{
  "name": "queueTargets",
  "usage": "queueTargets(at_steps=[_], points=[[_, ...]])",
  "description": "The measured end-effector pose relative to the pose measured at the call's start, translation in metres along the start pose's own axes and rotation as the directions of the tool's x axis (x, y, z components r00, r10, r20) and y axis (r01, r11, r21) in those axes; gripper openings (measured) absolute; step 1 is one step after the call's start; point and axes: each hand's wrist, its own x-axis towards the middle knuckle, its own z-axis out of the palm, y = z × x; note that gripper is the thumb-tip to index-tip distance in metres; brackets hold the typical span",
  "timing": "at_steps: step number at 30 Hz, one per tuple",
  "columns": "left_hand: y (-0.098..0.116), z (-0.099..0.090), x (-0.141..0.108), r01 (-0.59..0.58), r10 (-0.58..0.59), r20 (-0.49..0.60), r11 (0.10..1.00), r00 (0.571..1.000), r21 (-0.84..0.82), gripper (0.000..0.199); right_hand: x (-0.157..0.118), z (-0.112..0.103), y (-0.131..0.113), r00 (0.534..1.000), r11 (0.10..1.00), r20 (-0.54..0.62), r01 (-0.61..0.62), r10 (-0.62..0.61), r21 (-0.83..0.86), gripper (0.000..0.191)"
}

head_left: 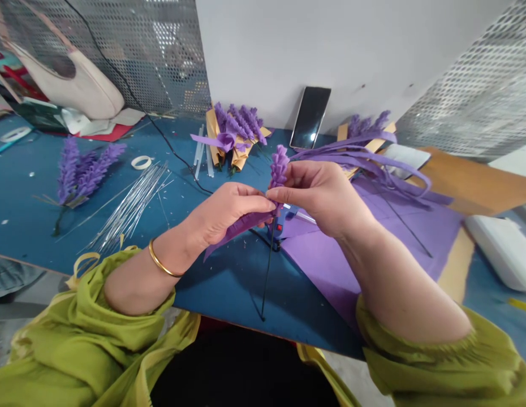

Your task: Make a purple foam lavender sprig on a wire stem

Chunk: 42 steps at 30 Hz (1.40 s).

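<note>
A purple felt lavender flower (279, 165) on a thin dark wire stem (267, 277) stands upright between my hands, over the front of the table. My right hand (316, 192) pinches the flower near its lower end. My left hand (234, 213) is closed, its thumb and fingers gripping a purple felt strip (246, 225) that runs up to the base of the flower. The two thumbs nearly meet there. Just behind the stem lies a blue glue gun (280, 223), partly hidden by my hands.
Purple felt sheets (318, 265) and long purple strips (373, 150) lie at right. Silvery wires (131, 209) and a finished lavender bunch (82, 169) lie left. Paper-wrapped bunches (240, 133) and a phone (310, 117) are at the back. A black cable (161, 133) crosses the blue table (229, 288).
</note>
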Motion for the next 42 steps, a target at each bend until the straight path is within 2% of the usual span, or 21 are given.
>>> queueTargets(at_steps=[5,9,16,21,28,31,35,40,42], points=[[-0.004,-0.001,0.002,-0.052,0.055,-0.03,0.993,0.998,0.105,0.013,-0.004,0.006,-0.006,0.991,0.969,-0.132,-0.001,-0.032,-0.245,0.026],[-0.006,-0.001,0.002,-0.075,0.088,-0.061,0.98,0.994,0.186,0.009,-0.005,0.012,-0.008,0.982,0.946,-0.184,-0.03,-0.032,-0.324,0.029],[-0.004,0.0,0.001,-0.057,0.069,-0.045,0.972,0.997,0.228,0.009,-0.006,0.014,-0.008,0.979,0.938,-0.2,-0.032,-0.04,-0.346,0.037],[-0.004,-0.001,0.002,-0.006,0.014,-0.039,0.983,0.999,0.184,0.011,-0.005,0.012,-0.007,0.982,0.94,-0.185,-0.028,-0.037,-0.341,0.032],[-0.006,0.0,0.004,-0.052,0.053,-0.012,0.997,0.999,0.056,0.012,-0.004,0.01,-0.005,0.979,0.941,-0.202,-0.046,-0.024,-0.336,0.029],[-0.006,0.0,0.005,-0.072,0.071,-0.015,0.997,0.997,-0.037,0.021,-0.003,0.008,-0.003,0.983,0.962,-0.186,-0.054,0.004,-0.266,0.026],[-0.003,0.001,0.004,-0.066,0.064,-0.042,0.996,0.997,-0.057,0.032,0.0,0.001,0.002,0.996,0.997,-0.054,-0.069,0.068,-0.018,0.024],[-0.001,0.002,0.003,-0.049,0.043,-0.071,0.995,0.997,-0.085,0.042,0.007,-0.008,0.011,0.974,0.951,0.171,-0.185,0.145,0.247,0.025],[-0.003,0.002,0.003,-0.059,0.052,-0.068,0.994,0.996,-0.094,0.046,0.01,-0.009,0.014,0.967,0.929,0.198,-0.218,0.163,0.298,0.027]])
